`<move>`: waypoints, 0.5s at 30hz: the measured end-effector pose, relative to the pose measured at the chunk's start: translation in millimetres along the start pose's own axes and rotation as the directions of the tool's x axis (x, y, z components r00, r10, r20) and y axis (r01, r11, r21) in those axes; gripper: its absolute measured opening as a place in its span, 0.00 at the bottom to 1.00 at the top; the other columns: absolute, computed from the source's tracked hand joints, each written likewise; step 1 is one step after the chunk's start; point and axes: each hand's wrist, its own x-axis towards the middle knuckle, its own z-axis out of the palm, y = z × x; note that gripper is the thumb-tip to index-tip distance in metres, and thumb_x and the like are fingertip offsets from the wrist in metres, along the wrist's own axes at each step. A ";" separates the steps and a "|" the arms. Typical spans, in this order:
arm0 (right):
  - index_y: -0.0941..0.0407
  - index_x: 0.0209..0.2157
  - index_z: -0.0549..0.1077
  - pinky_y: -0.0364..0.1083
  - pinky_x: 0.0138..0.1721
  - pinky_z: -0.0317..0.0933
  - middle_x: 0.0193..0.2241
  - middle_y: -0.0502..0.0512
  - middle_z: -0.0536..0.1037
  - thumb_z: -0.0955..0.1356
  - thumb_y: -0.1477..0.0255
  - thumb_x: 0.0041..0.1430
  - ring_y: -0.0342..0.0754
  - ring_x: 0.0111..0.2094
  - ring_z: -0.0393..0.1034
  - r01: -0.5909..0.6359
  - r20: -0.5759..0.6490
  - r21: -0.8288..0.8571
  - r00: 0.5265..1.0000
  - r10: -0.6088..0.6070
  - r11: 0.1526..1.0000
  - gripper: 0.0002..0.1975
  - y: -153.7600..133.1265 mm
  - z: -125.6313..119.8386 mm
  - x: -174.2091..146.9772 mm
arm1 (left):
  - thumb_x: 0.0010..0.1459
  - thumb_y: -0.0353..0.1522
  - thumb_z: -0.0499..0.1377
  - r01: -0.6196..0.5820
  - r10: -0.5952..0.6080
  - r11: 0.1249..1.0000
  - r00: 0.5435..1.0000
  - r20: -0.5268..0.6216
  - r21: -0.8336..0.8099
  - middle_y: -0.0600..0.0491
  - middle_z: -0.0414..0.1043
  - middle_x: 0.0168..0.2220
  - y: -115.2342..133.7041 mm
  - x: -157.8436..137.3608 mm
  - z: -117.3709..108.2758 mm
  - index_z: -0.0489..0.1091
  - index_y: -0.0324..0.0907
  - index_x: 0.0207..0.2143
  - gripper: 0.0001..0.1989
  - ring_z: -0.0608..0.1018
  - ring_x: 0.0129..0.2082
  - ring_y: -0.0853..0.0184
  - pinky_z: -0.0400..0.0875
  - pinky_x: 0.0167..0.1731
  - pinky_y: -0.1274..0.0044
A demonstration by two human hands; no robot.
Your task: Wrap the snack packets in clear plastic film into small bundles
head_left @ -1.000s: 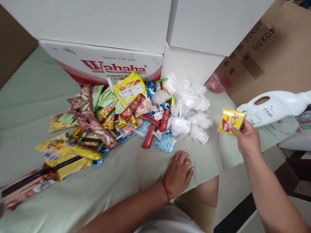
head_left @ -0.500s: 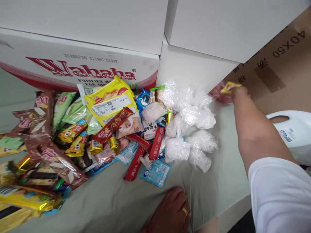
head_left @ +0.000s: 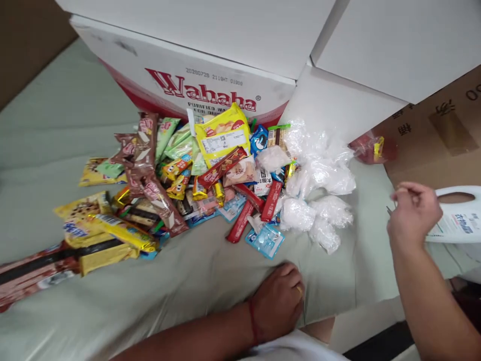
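My left hand (head_left: 280, 301), with a ring and a red string at the wrist, rests closed on the green sheet below the snack pile; nothing shows in its curled fingers. To the right, my right hand (head_left: 415, 213) hovers with fingers closed beside a white bottle (head_left: 453, 220). A thin dark tip pokes out of its left side, too small to name. Beyond it, a yellow packet (head_left: 378, 147) sits in or against a red plastic bag (head_left: 366, 149). Crumpled clear plastic bundles (head_left: 321, 175) lie nearer the middle, touching mixed wrapped snacks (head_left: 225, 170).
A white Wahaha carton (head_left: 203, 85) stands behind the snacks, with more white boxes on and beside it. At the right is a brown cardboard box (head_left: 432, 130). A long brown-red package (head_left: 37, 273) lies at the left on the green sheet (head_left: 180, 301).
My right hand has let go of the yellow packet at the red bag and drawn back toward the bottle. The view has shifted left, bringing my left forearm into sight.
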 end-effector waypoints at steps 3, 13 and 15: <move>0.52 0.37 0.79 0.49 0.30 0.62 0.33 0.56 0.77 0.70 0.71 0.59 0.49 0.27 0.69 0.055 0.299 0.112 0.950 -0.087 0.992 0.05 -49.9 -30.4 -84.8 | 0.62 0.27 0.59 -0.002 0.002 1.000 1.000 0.014 -0.018 0.48 0.74 0.36 -2.8 0.6 -0.2 0.73 0.40 0.32 0.05 0.72 0.45 0.60 0.68 0.49 0.68; 0.51 0.41 0.80 0.49 0.39 0.64 0.42 0.60 0.80 0.67 0.70 0.65 0.56 0.44 0.72 0.358 0.696 -0.128 0.697 -0.173 0.925 0.09 -121.1 26.6 -151.6 | 0.62 0.27 0.57 0.095 -0.097 0.989 0.995 -0.009 -0.111 0.47 0.76 0.36 13.6 -18.0 -6.5 0.75 0.40 0.30 0.08 0.76 0.41 0.61 0.70 0.46 0.69; 0.51 0.37 0.80 0.48 0.39 0.63 0.38 0.57 0.81 0.67 0.69 0.66 0.53 0.39 0.72 0.274 0.623 -0.086 0.765 -0.163 0.958 0.08 -125.0 19.4 -151.6 | 0.62 0.27 0.56 0.141 -0.165 0.961 0.983 -0.081 -0.238 0.48 0.76 0.36 16.2 -37.3 -17.2 0.74 0.41 0.32 0.08 0.76 0.39 0.63 0.71 0.42 0.71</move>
